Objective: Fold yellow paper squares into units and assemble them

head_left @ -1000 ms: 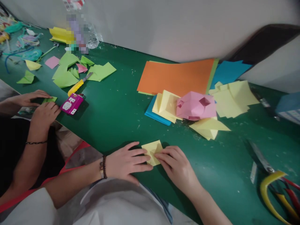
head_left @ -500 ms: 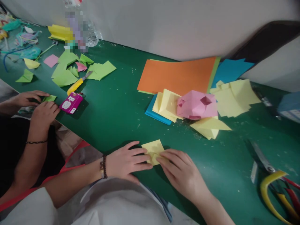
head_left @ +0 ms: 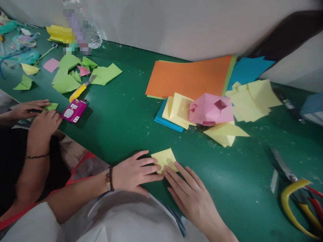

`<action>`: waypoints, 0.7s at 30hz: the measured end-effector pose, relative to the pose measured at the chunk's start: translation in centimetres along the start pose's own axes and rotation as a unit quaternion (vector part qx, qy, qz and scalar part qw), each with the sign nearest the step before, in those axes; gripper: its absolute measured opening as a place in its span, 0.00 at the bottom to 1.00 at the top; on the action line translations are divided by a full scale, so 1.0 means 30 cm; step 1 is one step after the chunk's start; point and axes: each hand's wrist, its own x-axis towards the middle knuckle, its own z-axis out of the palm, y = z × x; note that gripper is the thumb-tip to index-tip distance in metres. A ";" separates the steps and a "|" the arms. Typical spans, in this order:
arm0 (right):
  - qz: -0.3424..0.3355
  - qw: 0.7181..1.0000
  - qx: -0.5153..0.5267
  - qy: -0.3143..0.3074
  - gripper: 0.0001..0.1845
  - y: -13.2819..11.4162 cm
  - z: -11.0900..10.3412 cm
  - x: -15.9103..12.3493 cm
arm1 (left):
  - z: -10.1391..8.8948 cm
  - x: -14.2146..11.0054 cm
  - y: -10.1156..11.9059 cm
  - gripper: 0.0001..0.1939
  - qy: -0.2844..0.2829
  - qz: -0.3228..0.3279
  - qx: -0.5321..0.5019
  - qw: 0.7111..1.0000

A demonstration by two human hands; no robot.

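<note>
A small square of yellow paper (head_left: 165,159) lies on the green tabletop (head_left: 121,101) close to the front edge. My left hand (head_left: 137,172) is flat with fingers spread, its fingertips pressing the paper's left side. From the right, my right hand (head_left: 189,190) lies with fingers stretched out, fingertips on the paper's lower right part. Those fingers cover its lower edge, so any fold there is hidden. Beyond the hands sits a pink folded paper box (head_left: 210,110), beside yellow paper squares (head_left: 178,109) stacked on a blue pad (head_left: 168,119).
Scissors (head_left: 287,171) and red-and-yellow-handled tools lie at right. Orange paper (head_left: 189,77) and loose yellow sheets (head_left: 254,101) are at the back. Leftward are a yellow craft knife (head_left: 79,92), a magenta box (head_left: 74,111), green paper pieces (head_left: 67,72) and a co-worker's hands (head_left: 45,122) on green paper.
My right hand's fingers have gone from pinching the paper's lower right part to lying stretched out over it. My left hand stays in place on the paper. The camera view has shifted slightly.
</note>
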 end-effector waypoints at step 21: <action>0.064 0.997 0.038 0.000 0.20 -0.021 0.030 -0.026 | 0.007 -0.002 -0.001 0.32 0.022 -0.003 -0.014 1.000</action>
